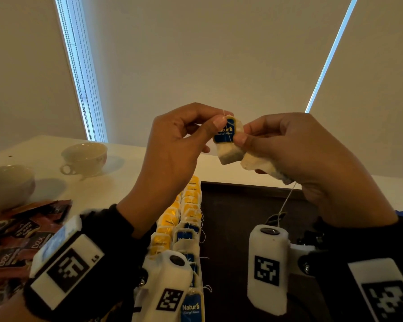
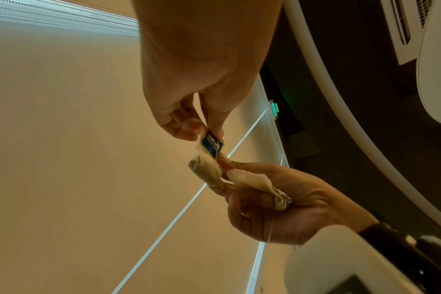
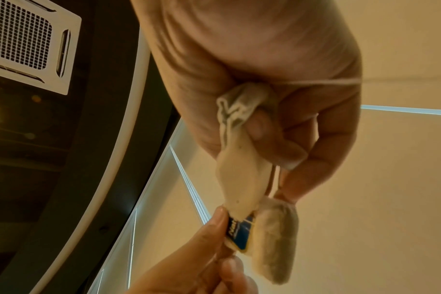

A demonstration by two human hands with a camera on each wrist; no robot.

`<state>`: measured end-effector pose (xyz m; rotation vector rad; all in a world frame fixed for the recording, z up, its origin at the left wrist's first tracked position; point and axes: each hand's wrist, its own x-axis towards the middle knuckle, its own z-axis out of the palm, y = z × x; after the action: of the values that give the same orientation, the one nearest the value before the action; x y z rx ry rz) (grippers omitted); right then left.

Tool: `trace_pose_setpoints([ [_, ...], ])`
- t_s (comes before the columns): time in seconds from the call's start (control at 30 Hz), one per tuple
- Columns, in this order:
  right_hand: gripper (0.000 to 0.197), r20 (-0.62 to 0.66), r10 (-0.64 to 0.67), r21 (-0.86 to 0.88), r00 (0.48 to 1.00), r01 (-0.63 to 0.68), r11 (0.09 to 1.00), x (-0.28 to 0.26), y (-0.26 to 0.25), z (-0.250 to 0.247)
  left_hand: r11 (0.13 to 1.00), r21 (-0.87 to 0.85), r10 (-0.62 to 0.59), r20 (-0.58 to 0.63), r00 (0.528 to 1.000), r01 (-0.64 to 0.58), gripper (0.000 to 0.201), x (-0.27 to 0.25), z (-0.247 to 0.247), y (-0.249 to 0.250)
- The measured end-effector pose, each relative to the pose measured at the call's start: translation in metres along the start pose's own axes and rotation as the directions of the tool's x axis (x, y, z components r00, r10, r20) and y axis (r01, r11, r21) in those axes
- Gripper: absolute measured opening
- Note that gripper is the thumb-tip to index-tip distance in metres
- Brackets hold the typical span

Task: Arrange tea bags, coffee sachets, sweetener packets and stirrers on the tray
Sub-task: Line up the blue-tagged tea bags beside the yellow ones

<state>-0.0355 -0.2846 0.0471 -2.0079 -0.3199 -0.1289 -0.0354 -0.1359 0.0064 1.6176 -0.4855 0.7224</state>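
**Two tea bags tangled, held up to part them**

My left hand (image 1: 172,145) pinches the blue tag (image 1: 224,132) of one tea bag (image 1: 228,154) between thumb and forefinger, raised so I can see where its string runs. My right hand (image 1: 305,159) touches that same tag with thumb and fingertip while its curled fingers grip a second, crumpled tea bag (image 1: 265,169); its thread (image 1: 286,201) dangles toward the tray. I judge I am freeing the two before laying them down

Left on the pale table (image 1: 126,173) lie brown coffee sachets (image 1: 21,228) and two cups (image 1: 84,159). Below my hands, rows of tea bags (image 1: 186,219) already line the left edge of the dark tray (image 1: 242,205). Behind hang drawn blinds (image 1: 219,54) with slits of daylight; the wrist views show a ceiling vent (image 3: 25,43) and a green exit sign (image 2: 274,108)
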Motion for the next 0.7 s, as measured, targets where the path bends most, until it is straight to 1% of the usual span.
trace_pose_setpoints([
  [0.07, 0.006, 0.031, 0.001, -0.012, 1.0, -0.001, 1.0, 0.001, 0.001, 0.002, 1.0, -0.003, -0.017, -0.012, 1.0, 0.017, 0.012, 0.0, 0.0, 0.0],
  [0.17, 0.018, 0.102, 0.009, -0.031, 0.995, -0.006, 0.999, 0.001, 0.003, 0.003, 0.999, -0.007, -0.052, -0.028, 0.998, 0.052, 0.009, 0.0, -0.001, 0.0],
  [0.23, 0.018, 0.143, 0.011, -0.053, 0.99, -0.004, 0.999, -0.001, 0.002, 0.003, 0.998, 0.009, -0.058, -0.029, 0.998, 0.058, 0.01, 0.0, -0.001, -0.001],
  [0.3, 0.016, 0.146, 0.005, -0.087, 0.989, 0.008, 0.996, -0.002, 0.0, 0.003, 0.998, 0.038, -0.055, -0.012, 0.998, 0.056, 0.011, 0.002, -0.003, -0.001],
  [0.4, 0.019, 0.131, -0.005, -0.147, 0.991, 0.025, 0.989, -0.003, -0.002, 0.003, 0.991, 0.105, -0.089, 0.067, 0.994, 0.082, 0.011, 0.004, -0.008, 0.003],
  [0.5, 0.014, 0.121, -0.02, -0.206, 0.992, 0.045, 0.977, -0.003, -0.004, 0.001, 0.986, 0.12, -0.13, 0.155, 0.979, 0.112, 0.008, 0.006, -0.014, 0.011],
  [0.63, 0.014, 0.133, -0.039, -0.208, 0.99, 0.066, 0.976, -0.004, -0.003, 0.002, 0.976, 0.196, -0.144, 0.248, 0.958, 0.096, 0.005, 0.005, -0.02, 0.019],
  [0.7, 0.013, 0.128, -0.053, -0.21, 0.99, 0.079, 0.975, -0.004, -0.001, 0.002, 0.966, 0.239, -0.176, 0.308, 0.935, 0.103, 0.012, 0.006, -0.025, 0.022],
])
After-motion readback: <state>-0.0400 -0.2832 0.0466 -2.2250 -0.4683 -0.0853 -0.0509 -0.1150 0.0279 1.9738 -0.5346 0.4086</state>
